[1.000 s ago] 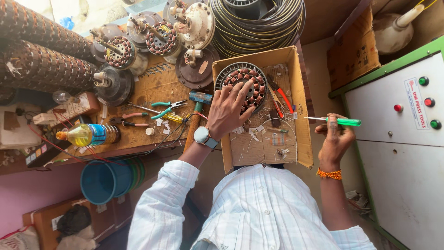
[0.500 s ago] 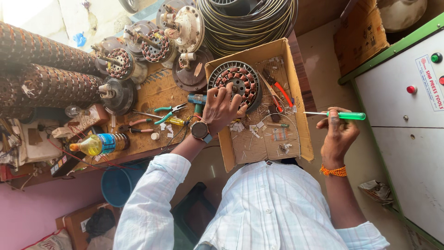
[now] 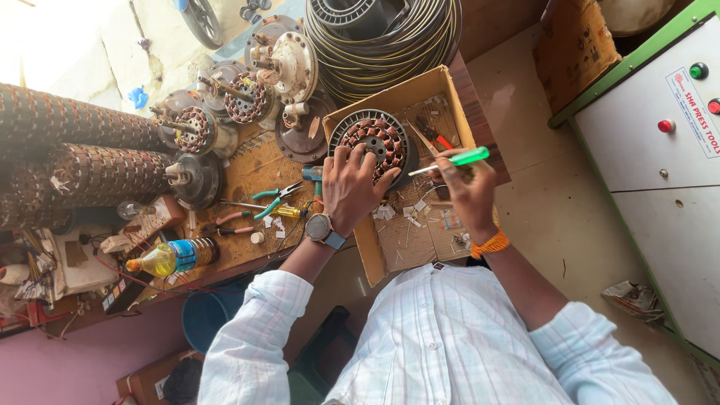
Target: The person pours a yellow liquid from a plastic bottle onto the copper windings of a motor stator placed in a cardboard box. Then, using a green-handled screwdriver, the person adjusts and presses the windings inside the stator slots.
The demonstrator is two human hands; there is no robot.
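Observation:
A round motor stator [image 3: 379, 141] with copper windings lies in a shallow cardboard box [image 3: 390, 97] on the bench. My left hand [image 3: 354, 182], with a watch on the wrist, rests its fingers on the stator's near rim and presses on it. My right hand [image 3: 469, 187], with an orange thread at the wrist, grips a green-handled screwdriver [image 3: 454, 160] whose metal tip points left toward the stator. Red-handled pliers [image 3: 437, 135] lie in the box just beyond the screwdriver.
More fan motors and stators [image 3: 229, 105] crowd the wooden bench at left. Green-handled pliers [image 3: 279, 197], other hand tools and a bottle of yellow liquid [image 3: 171, 257] lie nearby. A coil of dark rings [image 3: 390, 37] sits behind the box. A grey control cabinet [image 3: 660, 150] stands at right.
My right hand has moved left with the screwdriver, closer to the stator. My left hand stays on the stator. The view has shifted slightly.

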